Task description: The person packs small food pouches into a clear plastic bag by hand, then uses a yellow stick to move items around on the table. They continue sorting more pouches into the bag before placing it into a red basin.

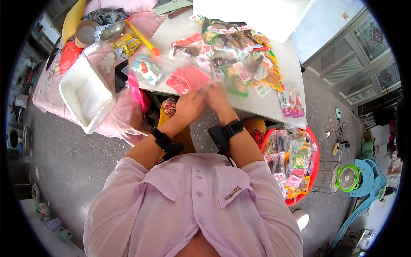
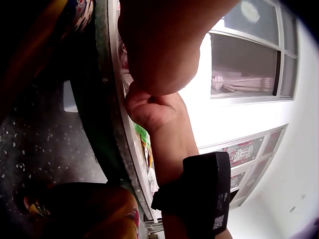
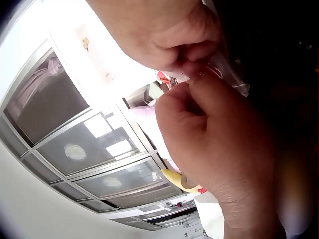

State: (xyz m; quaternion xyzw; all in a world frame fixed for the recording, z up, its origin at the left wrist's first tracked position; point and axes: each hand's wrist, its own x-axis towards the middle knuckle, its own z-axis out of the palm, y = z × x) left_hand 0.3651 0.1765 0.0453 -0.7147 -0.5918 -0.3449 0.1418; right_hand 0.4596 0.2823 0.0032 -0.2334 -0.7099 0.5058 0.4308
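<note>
Both hands meet at the table's (image 1: 165,88) near edge, fingers curled and thumbs close together. My left hand (image 1: 191,106) and right hand (image 1: 217,99) pinch a clear plastic bag (image 3: 240,85) between them; it shows some red print in the right wrist view. Just beyond the left fingers lies a red packet (image 1: 188,78). In the left wrist view, the left hand (image 2: 159,55) hides the bag, and the right hand (image 2: 152,112) is close below it. A heap of sealed snack packets (image 1: 239,40) covers the table beyond the hands.
A red basin (image 1: 317,160) of packets stands by the table's right corner. Left, on a pink-covered surface, sit a white foam box (image 1: 87,96), a metal bowl (image 1: 112,32) and a yellow stick-like item (image 1: 143,37). A green fan (image 1: 348,178) stands at the right.
</note>
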